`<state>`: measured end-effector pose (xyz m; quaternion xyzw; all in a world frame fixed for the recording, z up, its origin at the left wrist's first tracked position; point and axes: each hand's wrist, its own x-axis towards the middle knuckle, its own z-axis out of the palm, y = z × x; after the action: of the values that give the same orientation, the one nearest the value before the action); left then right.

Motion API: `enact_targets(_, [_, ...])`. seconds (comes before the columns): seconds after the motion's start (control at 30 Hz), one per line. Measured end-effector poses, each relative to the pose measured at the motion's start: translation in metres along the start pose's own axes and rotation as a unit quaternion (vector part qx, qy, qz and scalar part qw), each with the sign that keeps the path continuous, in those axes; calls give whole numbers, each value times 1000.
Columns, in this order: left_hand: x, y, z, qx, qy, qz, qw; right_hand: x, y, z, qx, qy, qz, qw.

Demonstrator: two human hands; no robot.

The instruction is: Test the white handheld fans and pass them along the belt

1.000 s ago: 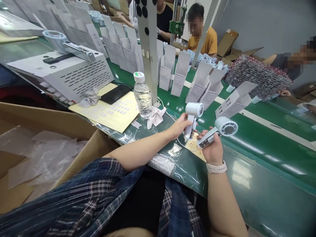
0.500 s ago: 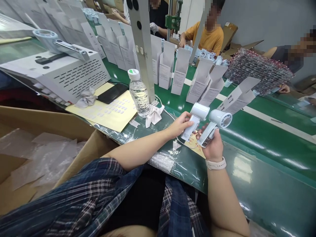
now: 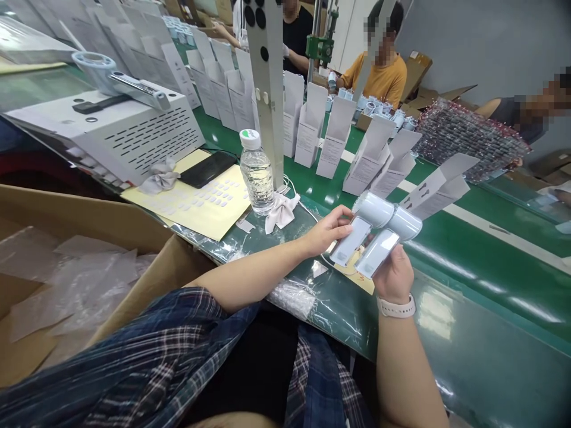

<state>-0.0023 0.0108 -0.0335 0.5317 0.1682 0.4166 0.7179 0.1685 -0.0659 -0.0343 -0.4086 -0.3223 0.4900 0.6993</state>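
Two light-blue handheld fans are held side by side over the near edge of the green bench. My left hand [image 3: 332,229] is closed on the handle of one fan [image 3: 352,241], thumb across its side. My right hand [image 3: 395,273] grips the other fan [image 3: 379,252] from below; most of its fingers are hidden behind the handle. The two round heads touch or nearly touch, both angled to the upper right. Beneath them lies a yellow card [image 3: 359,276] with red handwriting, partly covered.
A water bottle [image 3: 257,172] stands on the left beside a crumpled cloth [image 3: 282,213]. Behind it rises a metal post [image 3: 266,89]. Open white boxes [image 3: 333,139] line the green belt [image 3: 499,261]. A phone [image 3: 208,169] and a white slotted machine [image 3: 147,128] sit further left. Co-workers sit across.
The right-hand fan has turned, so its round grille end no longer faces me and its smooth side shows. Both fan heads have come closer together. The view has shifted slightly.
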Motion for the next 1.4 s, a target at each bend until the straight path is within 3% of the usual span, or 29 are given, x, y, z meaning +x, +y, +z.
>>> enact_targets(0.2, [-2,6,5,-13,8,6,1000,2,-2,5,35,-17,30,999])
enact_targets(0.43, [-3,10,8,-76,-14,-124,989,3,-4,4,55,-38,111,992])
enact_targets(0.6, [-3,12,9,-117,45,-143,982,2,-1,7,39,-58,107,992])
enact_targets(0.8, [4,9,8,-169,67,-159,970,4,2,5,62,-59,82,993])
enact_targets(1.03, [5,7,6,-57,121,-129,983,4,0,-1,84,-14,38,996])
enact_targets(1.2, [4,9,0,-38,52,-91,994,5,-3,1,88,8,-11,996])
enact_targets(1.4, [4,8,-3,-13,16,-92,996,6,-1,3,58,21,-6,998])
